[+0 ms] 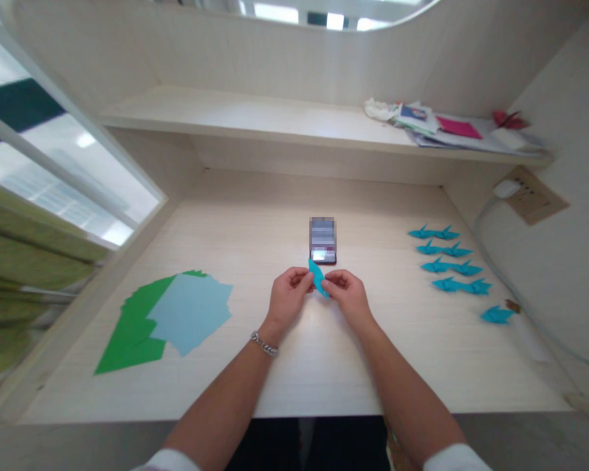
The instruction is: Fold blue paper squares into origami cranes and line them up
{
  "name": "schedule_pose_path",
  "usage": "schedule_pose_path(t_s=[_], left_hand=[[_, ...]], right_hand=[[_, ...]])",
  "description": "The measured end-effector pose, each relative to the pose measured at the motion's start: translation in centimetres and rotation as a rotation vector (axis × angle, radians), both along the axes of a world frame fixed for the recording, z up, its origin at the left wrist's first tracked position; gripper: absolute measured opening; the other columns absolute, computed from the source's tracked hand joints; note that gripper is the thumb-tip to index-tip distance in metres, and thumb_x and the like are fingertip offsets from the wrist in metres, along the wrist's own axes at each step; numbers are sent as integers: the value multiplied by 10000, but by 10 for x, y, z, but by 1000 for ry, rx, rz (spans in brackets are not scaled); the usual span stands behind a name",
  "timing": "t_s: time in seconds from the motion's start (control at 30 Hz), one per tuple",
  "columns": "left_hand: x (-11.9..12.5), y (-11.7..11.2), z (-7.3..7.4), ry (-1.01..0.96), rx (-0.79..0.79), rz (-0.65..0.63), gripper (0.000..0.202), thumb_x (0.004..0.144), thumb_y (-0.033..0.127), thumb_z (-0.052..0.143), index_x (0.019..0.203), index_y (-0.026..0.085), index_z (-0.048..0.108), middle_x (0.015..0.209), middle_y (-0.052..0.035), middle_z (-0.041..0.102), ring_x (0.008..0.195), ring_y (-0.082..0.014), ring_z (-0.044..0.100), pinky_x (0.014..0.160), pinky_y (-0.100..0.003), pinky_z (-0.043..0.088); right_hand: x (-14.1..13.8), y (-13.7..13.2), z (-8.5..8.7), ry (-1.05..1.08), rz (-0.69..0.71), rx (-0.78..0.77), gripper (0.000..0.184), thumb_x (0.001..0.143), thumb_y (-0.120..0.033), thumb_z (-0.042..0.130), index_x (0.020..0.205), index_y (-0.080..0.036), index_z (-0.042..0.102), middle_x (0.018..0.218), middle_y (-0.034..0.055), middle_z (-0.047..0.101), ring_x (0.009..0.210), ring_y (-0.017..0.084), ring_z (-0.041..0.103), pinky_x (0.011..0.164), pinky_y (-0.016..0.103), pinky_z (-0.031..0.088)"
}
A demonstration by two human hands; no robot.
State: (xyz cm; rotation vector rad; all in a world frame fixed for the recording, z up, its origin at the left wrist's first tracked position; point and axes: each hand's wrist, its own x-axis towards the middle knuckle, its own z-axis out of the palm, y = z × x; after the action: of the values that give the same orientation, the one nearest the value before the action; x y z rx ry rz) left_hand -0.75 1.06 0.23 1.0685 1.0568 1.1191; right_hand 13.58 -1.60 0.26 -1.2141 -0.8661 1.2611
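Observation:
A small folded piece of blue paper [317,277] is pinched between both my hands over the middle of the pale wooden desk [294,366]. My left hand [287,294], with a metal bracelet at the wrist, grips its left side with closed fingers. My right hand [347,293] grips its right side, fingers curled round it. The paper stands tilted, its tip pointing up and away. Just beyond my hands lies a phone [322,240] flat on the desk.
A stack of green and light blue paper sheets [169,317] lies at the left. Several finished blue paper cranes [449,265] lie in rows at the right. A shelf [255,118] above holds papers [442,127]. A wall socket with a plug [520,193] and cable is at right.

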Motion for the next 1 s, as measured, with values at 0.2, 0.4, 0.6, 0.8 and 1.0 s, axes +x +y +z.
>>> schedule_pose_path(t_s=[0.2,0.4,0.6,0.8,1.0], left_hand=[[2,-3,0,-19,16,-31,332,673,324,739,918,141,611,781,-52,693,668,-150,648,654,-295,543],[2,-5,1,-20,30,-69,324,631,268,762,885,129,616,834,-67,698,737,-169,663,702,-309,545],[0,-5,3,21,44,-85,265,664,285,734,856,127,641,817,-63,696,713,-162,655,699,-306,541],[0,-5,1,35,31,-153,254,659,268,737,849,126,647,825,-70,692,746,-174,653,711,-313,538],[-2,-4,3,64,26,-175,211,671,263,721,810,123,647,801,-69,687,702,-156,641,695,-304,533]], right_hand=[[0,1,-4,-35,-42,48,227,632,-289,742,790,-172,629,709,14,656,625,146,601,569,260,484],[2,1,-4,-41,-53,49,231,635,-298,742,802,-179,634,761,21,671,656,149,614,595,267,505],[2,1,1,5,-23,8,257,598,-290,761,804,-179,657,767,28,692,677,163,635,629,287,521],[8,1,1,21,73,-37,218,602,-288,762,764,-159,693,709,27,694,638,160,635,647,305,528],[14,0,6,-6,130,-38,215,584,-292,770,739,-160,702,711,35,705,632,167,644,643,313,538]])
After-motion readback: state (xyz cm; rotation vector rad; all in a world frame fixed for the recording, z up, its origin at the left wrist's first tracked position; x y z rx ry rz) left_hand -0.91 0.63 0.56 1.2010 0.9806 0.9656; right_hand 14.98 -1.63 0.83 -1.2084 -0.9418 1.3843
